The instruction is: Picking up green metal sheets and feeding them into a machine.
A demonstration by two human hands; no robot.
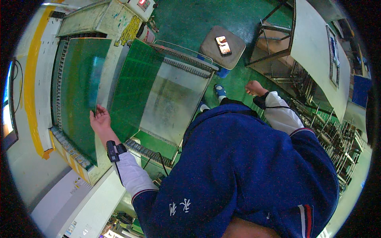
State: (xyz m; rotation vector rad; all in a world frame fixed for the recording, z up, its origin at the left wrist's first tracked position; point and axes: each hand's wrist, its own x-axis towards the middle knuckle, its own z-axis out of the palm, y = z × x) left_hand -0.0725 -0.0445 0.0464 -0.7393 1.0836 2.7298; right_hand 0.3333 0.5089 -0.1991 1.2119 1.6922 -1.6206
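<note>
At the left, a large flat green panel stands with its lower side along a toothed rack. My left hand is at the panel's near edge, thumb on one side and bent fingers on the other, closed on it. To its right, a second green panel leans over a wire-sided rack, next to a pale sheet. Off to the right, my right hand hangs over the floor, fingers curled in with nothing visible in them. Both wrists carry black straps.
A lit phone lies on a padded stool ahead. Metal-framed racks and a white-topped table stand at the right. Yellow gloves and a bucket are at the far left. A screen borders the left edge.
</note>
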